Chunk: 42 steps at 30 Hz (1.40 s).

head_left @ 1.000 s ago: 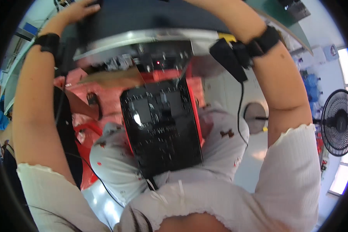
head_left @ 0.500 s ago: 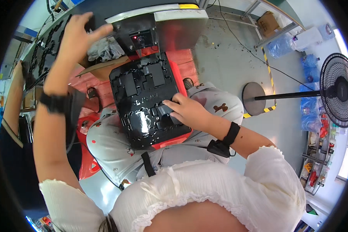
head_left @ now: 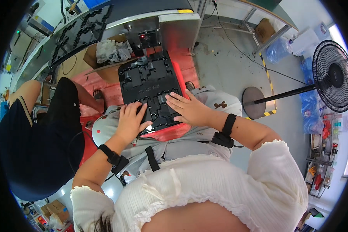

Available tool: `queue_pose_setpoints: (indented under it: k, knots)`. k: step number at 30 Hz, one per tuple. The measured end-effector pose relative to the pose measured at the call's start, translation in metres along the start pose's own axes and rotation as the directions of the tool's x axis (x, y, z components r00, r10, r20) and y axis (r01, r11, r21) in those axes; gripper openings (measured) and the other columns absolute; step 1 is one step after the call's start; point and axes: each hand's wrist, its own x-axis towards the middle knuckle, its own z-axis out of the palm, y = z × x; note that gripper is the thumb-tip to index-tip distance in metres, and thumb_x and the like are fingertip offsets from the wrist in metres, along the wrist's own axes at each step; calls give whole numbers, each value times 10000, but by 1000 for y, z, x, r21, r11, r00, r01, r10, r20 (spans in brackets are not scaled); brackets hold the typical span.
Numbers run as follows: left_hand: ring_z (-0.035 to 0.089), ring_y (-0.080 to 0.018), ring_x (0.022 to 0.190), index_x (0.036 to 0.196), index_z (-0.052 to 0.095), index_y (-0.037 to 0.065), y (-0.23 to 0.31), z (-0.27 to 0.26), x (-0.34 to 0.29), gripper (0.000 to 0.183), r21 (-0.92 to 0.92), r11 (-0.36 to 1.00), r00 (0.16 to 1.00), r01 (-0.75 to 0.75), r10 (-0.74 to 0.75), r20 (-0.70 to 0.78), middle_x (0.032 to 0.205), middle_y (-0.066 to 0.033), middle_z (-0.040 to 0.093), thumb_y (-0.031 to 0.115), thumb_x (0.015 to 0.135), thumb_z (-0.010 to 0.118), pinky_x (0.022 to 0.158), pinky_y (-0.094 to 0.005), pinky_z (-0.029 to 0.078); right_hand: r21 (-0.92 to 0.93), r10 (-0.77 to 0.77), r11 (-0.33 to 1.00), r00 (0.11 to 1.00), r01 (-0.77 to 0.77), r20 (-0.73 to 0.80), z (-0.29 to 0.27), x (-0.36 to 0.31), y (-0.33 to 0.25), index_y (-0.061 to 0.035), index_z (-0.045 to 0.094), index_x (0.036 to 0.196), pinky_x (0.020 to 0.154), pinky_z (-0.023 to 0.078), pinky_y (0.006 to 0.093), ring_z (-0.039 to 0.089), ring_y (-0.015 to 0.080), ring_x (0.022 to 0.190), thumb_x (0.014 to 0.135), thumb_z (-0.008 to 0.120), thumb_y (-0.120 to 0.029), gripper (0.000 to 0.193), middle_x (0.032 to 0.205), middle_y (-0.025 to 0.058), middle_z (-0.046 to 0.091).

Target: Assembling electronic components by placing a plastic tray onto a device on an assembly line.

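Note:
On my lap, over a red plastic support [head_left: 178, 77], lies a black moulded plastic tray [head_left: 150, 83] with shaped recesses. Flat dark pieces seem to sit in some of its recesses; their kind I cannot make out. My left hand [head_left: 130, 120] rests on the tray's near left corner, fingers a little apart, thumb pointing right. Spread over the near right part of the tray is my right hand [head_left: 187, 108], its fingertips touching the surface. Neither hand visibly grips anything. Each wrist wears a black strap with a small box.
A metal-edged dark bench [head_left: 143, 13] stands ahead, with another black tray [head_left: 81, 34] on its left. Below it, a cardboard box [head_left: 104, 69] holds clear plastic bags [head_left: 113, 51]. A co-worker in dark clothes [head_left: 42, 139] sits left. A standing fan [head_left: 332, 75] is right.
My left hand has come down from above the bench at the upper left onto the lap tray's near left corner. My right hand stays on the tray.

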Motion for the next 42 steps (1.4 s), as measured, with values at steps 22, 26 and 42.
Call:
queue_pose_setpoints:
  k: [22,26,42]
  knots:
    - [496,-235,1144,1296,452,-1,-40,-28,-24,488,-766,592,801,252,-571,-178,1336,-144,428,296,923,557,975,-347,388,-381,-65,920,924,-90,-376,-124,196,-7,-45,580,924,714,360,451,548,252,838,712,572,-144,234,834,87,552]
    - [570,-136,973,1350,361,15,-35,-63,0,486,-996,-84,765,-32,-644,30,1122,-84,575,293,969,479,840,-257,452,-46,-169,985,979,164,-115,-98,133,-104,-5,579,823,715,399,429,589,291,798,694,603,-239,269,827,148,603]
    - [578,-140,812,1081,620,-44,-82,19,35,442,-696,115,550,709,-708,443,931,-65,650,358,904,569,726,-264,437,-268,258,932,966,-243,24,-10,73,-41,84,402,1323,819,448,500,409,472,1163,830,541,-513,787,1336,359,342]
